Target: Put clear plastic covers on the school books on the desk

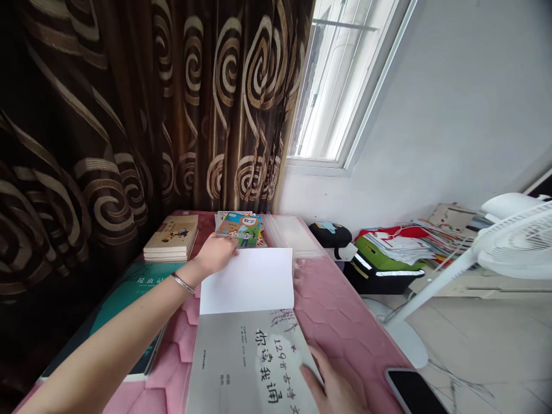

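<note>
The grey book (233, 356) lies in from the desk's (332, 305) right edge, the right hand (336, 385) clasping its side. Well apart, the left hand (217, 253) perhaps touches the white sheet's (254, 282) far edge.

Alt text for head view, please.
Right hand holds the right edge of a grey book; left hand is at the far-left corner of the white page beyond. A teal book and book stack lie leftward on a pink surface.
</note>
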`<state>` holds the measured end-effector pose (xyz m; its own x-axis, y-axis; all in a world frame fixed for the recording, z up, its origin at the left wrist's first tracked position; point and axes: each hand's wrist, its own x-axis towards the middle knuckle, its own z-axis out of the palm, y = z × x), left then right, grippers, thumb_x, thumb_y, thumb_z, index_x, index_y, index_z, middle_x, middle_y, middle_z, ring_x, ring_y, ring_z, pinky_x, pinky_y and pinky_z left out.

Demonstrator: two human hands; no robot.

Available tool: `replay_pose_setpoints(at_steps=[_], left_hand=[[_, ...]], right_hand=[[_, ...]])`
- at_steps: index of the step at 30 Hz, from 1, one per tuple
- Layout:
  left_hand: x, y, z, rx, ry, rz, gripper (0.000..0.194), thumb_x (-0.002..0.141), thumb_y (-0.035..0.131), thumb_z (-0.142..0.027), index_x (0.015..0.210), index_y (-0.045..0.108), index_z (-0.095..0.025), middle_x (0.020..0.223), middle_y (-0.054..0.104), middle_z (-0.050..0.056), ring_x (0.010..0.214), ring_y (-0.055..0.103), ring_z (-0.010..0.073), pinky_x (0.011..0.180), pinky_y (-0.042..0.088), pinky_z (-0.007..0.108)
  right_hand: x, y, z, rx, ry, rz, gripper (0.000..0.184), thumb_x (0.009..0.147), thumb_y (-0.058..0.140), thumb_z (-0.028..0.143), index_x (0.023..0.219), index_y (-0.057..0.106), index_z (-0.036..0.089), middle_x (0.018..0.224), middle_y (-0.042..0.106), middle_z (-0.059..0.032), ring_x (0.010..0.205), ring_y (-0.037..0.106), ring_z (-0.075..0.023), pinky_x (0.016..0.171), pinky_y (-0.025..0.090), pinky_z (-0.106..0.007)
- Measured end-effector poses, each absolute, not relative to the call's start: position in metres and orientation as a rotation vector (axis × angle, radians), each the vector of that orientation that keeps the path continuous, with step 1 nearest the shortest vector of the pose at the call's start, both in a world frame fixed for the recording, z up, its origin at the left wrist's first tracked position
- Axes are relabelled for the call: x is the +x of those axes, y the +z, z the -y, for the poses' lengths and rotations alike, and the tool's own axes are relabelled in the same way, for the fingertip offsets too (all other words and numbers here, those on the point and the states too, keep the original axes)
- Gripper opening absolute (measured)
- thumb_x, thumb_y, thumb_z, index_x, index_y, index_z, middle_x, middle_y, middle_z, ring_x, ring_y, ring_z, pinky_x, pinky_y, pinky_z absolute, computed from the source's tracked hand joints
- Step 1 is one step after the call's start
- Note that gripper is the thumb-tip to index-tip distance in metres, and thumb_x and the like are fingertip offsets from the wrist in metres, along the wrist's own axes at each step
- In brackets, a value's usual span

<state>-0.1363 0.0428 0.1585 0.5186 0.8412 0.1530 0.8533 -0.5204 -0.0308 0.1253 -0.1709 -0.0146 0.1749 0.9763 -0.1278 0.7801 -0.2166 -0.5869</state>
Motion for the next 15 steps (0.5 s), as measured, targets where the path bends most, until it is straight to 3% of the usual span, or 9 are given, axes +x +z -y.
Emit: replay_pose_setpoints(at_steps=[6,10,15], left_hand=[[-0.16,0.168,-0.017,-2.586,-0.194,1.633,0.012,0.089,0.051,-0.022,0.096,0.061,-0.02,0.099,0.072,0.012,0.095,0.068,0.027,0.079,0.044,0.035],[-0.179,0.17,-0.004,-2.587,-0.21,1.764,0.005,0.087,0.054,-0.024,0.085,0.057,-0.022,0.083,0.071,0.005,0.078,0.066,0.0204,0.063,0.04,0.027],[-0.198,0.157,0.021,-2.667,-0.488,2.065,0.017,0.077,0.057,-0.026,0.065,0.046,-0.024,0.062,0.057,-0.004,0.061,0.053,0.0147,0.056,0.031,0.025]], right_hand=[[0.15,0.007,0.116,-1.851,0.707,1.827,0.046,0.089,0.045,0.037,0.13,0.058,0.024,0.127,0.066,-0.0041,0.117,0.061,-0.0233,0.097,0.046,-0.031],[0.162,0.032,0.06,-1.809,0.694,2.053,0.041,0.088,0.051,0.028,0.128,0.062,0.029,0.124,0.068,-0.0015,0.112,0.064,-0.0222,0.09,0.048,-0.027],[0.155,0.058,-0.017,-1.879,0.509,2.287,0.039,0.084,0.063,0.023,0.122,0.067,0.031,0.125,0.067,-0.0023,0.115,0.062,-0.026,0.097,0.044,-0.032]])
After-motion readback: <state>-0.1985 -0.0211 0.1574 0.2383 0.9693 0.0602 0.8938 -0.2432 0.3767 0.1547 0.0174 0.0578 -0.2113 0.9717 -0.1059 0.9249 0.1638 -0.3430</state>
